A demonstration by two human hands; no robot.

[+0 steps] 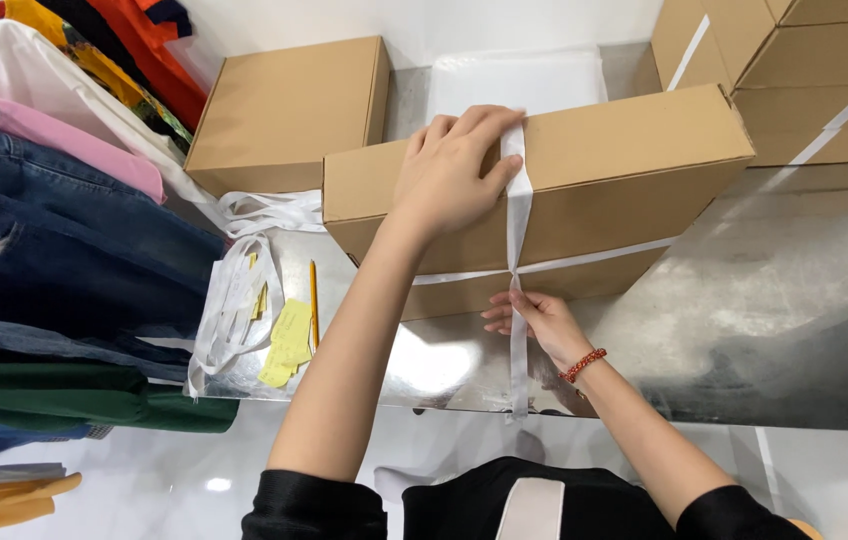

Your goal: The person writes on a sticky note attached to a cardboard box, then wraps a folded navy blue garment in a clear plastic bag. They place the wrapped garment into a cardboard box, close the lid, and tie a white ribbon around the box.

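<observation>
Reaching forward, the left hand lies flat atop the cardboard box on the metal table, fingers together pressing the white strap. Below the box's front face, the right hand pinches the strap's crossing, fingers curled closed.

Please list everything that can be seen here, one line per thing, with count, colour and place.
flat cardboard box with white strap: one, brown, centre of table, under the hands
white plastic strap: one, white, crossed around that box, end hanging over table edge
plain cardboard box: one, brown, rear left
stacked strapped cardboard boxes: several, brown, rear right
metal table: one, silver
loose strap bundle: one, white, left table edge
paper notes: a few, yellow, beside the bundle
pencil: one, yellow, beside the notes
hanging clothes: many, mixed colours, left
bead bracelet: one, red, right wrist
left hand: flat on box top
right hand: pinching the strap below the crossing
</observation>
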